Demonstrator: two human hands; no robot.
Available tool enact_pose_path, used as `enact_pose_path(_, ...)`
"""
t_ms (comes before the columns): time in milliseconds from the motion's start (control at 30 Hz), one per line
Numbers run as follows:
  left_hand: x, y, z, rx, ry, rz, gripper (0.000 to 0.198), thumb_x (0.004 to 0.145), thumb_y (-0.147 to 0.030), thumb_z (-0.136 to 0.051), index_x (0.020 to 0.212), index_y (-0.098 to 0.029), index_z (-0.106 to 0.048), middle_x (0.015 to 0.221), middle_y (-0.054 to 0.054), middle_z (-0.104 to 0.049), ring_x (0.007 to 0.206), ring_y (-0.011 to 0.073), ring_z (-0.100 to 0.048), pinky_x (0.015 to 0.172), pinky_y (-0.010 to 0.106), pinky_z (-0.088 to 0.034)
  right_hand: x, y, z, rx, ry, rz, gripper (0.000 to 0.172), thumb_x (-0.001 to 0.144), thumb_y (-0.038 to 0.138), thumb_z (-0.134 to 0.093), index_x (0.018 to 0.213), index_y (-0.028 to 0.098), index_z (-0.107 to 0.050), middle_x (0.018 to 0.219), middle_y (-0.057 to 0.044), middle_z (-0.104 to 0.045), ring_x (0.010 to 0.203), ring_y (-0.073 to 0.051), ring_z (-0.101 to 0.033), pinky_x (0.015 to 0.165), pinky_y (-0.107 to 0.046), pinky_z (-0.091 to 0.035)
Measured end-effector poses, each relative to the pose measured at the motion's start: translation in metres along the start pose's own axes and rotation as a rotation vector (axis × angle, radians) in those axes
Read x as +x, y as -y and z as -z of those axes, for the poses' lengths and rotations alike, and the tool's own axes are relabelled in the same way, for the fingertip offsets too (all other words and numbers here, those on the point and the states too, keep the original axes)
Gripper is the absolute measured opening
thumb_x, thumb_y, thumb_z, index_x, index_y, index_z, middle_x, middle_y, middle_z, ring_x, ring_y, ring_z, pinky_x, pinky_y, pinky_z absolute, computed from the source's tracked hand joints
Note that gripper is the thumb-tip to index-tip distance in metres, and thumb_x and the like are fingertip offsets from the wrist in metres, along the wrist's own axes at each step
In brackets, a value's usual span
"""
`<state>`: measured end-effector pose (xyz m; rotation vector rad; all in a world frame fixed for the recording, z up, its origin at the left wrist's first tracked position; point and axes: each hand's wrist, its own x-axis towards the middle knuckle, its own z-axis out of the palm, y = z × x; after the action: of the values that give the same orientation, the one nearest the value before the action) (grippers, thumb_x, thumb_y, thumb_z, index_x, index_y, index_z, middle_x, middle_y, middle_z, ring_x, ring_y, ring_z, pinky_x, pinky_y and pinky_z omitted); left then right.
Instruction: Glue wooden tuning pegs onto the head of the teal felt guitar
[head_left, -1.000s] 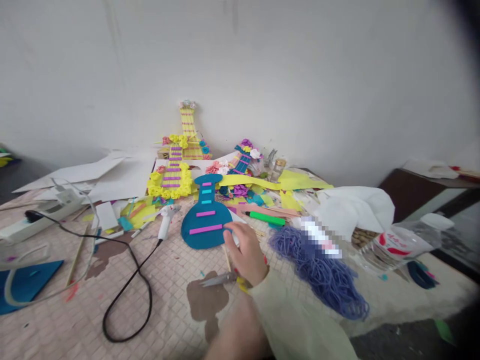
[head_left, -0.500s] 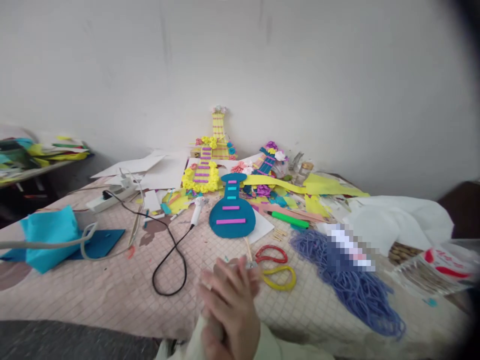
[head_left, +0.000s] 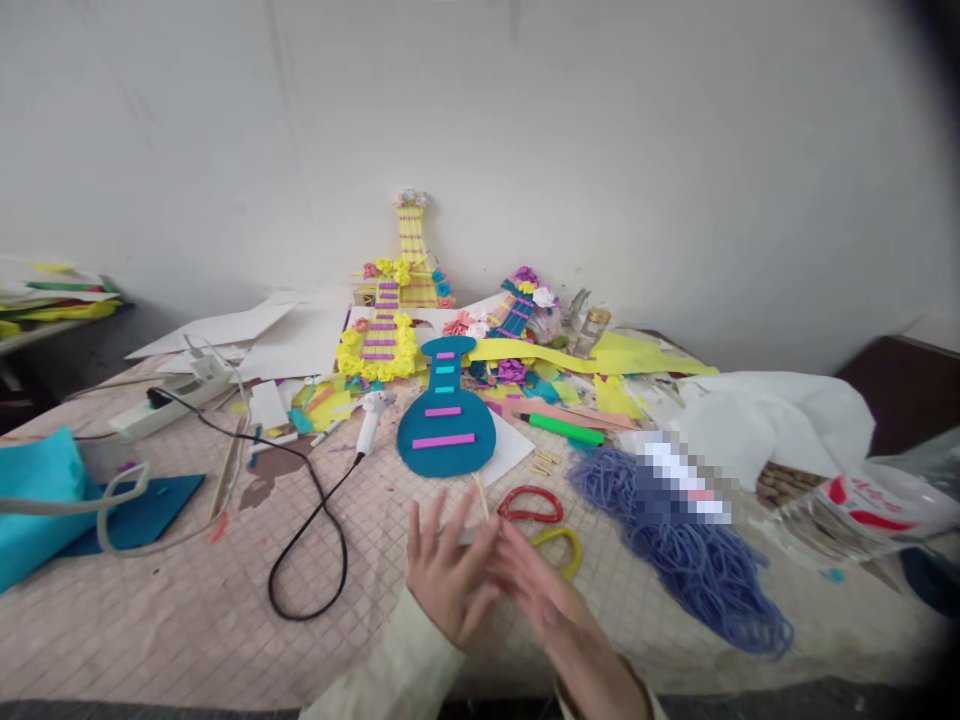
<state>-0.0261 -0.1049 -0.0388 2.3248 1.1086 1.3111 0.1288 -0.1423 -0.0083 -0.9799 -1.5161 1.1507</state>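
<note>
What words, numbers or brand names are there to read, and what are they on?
None can be read.
Red-and-white label on the clear plastic packaging: too blurred.
Patch over the purple-blue yarn: pixelated, nothing readable.

I note the table bearing: blue guitar-shaped cutout, frame centre; scissors, below centre; violet yarn, lower right.

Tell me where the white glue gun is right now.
In the head view, the white glue gun lies on the table left of centre, just left of the blue guitar-shaped cutout and right of the white power strip.
</note>
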Motion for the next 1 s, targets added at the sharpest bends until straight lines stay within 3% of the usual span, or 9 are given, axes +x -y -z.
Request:
enact_pose_path(67,0.007,0.028,0.008,-0.035,0.019,0.033,0.029,0.082,-0.036,-0.048,0.103,-0.025,-0.064,0.097,0.010,-0.068,0.096,0.0284,-0.058,0.096,0.053,-0.029,0.016,0.004,0.038,-0.203,-0.110,-0.101,0.037,0.083,0.045,-0.045,0.114,0.026,-0.054,0.111,-0.008,-0.063,0.104,-0.022,-0.058,0.088,-0.040,-0.047)
enact_pose_path(133,0.004,0.048,0.014,-0.122,0.031,0.095,0.026,0.086,-0.026,-0.042,0.097,-0.023,-0.065,0.084,0.008,-0.069,0.080,0.0214,-0.062,0.083,0.040,-0.044,0.039,0.001,0.072,-0.587,-0.248,-0.112,0.029,0.083,0.040,-0.045,0.094,0.021,-0.063,0.098,-0.008,-0.068,0.092,-0.022,-0.062,0.084,-0.037,-0.048)
enact_pose_path(167,0.002,0.053,0.016,-0.169,-0.019,0.132,0.027,0.086,-0.024,-0.041,0.103,-0.023,-0.063,0.077,0.006,-0.068,0.074,0.0195,-0.061,0.076,0.036,-0.047,0.051,-0.004,0.086,-0.799,-0.265,-0.111,0.028,0.083,0.036,-0.042,0.092,0.020,-0.063,0.097,-0.008,-0.068,0.089,-0.021,-0.063,0.082,-0.036,-0.048)
enact_pose_path(200,-0.001,0.055,0.017,-0.210,-0.059,0.157,0.030,0.087,-0.022,-0.040,0.111,-0.023,-0.058,0.069,0.005,-0.066,0.068,0.0179,-0.060,0.071,0.033,-0.047,0.064,-0.010,0.098,-0.867,-0.264,-0.123,0.026,0.082,0.031,-0.043,0.091,0.018,-0.063,0.097,-0.010,-0.067,0.088,-0.021,-0.062,0.082,-0.036,-0.047)
enact_pose_path(333,-0.003,0.047,0.013,-0.307,-0.175,0.112,0.036,0.087,-0.019,-0.039,0.122,-0.023,-0.050,0.061,0.002,-0.060,0.060,0.0150,-0.054,0.065,0.029,-0.045,0.101,-0.037,0.121,-0.990,-0.178,-0.177,0.018,0.075,0.021,-0.048,0.080,0.018,-0.065,0.079,-0.008,-0.068,0.071,-0.019,-0.060,0.070,-0.031,-0.045)
enact_pose_path(533,0.006,0.039,0.012,-0.301,-0.090,0.214,0.030,0.087,-0.018,-0.040,0.112,-0.023,-0.055,0.065,0.001,-0.062,0.061,0.0126,-0.055,0.063,0.025,-0.045,0.112,-0.050,0.125,-1.033,-0.054,-0.195,0.009,0.066,0.015,-0.054,0.068,0.018,-0.063,0.069,-0.005,-0.064,0.064,-0.017,-0.056,0.064,-0.028,-0.041)
enact_pose_path(733,0.008,0.039,0.017,-0.345,-0.036,0.284,0.026,0.088,-0.021,-0.039,0.107,-0.023,-0.058,0.062,-0.001,-0.063,0.061,0.0123,-0.057,0.066,0.025,-0.045,0.115,-0.034,0.127,-0.920,-0.069,-0.155,0.011,0.071,0.022,-0.051,0.071,0.016,-0.060,0.071,-0.005,-0.064,0.062,-0.018,-0.057,0.063,-0.031,-0.045)
enact_pose_path(833,0.008,0.038,0.016,-0.352,-0.041,0.325,0.025,0.087,-0.023,-0.041,0.104,-0.022,-0.059,0.061,0.000,-0.063,0.062,0.0134,-0.058,0.068,0.026,-0.045,0.125,-0.017,0.112,-0.802,-0.054,-0.095,0.015,0.075,0.029,-0.049,0.077,0.017,-0.058,0.075,-0.004,-0.065,0.067,-0.016,-0.060,0.064,-0.028,-0.048)
enact_pose_path(1000,0.011,0.037,0.015,-0.372,-0.049,0.360,0.025,0.086,-0.026,-0.042,0.102,-0.019,-0.061,0.061,0.001,-0.063,0.062,0.0136,-0.060,0.068,0.027,-0.047,0.153,-0.005,0.066,-0.659,0.044,0.004,0.013,0.075,0.028,-0.052,0.077,0.018,-0.058,0.076,-0.003,-0.067,0.066,-0.014,-0.061,0.063,-0.026,-0.050)
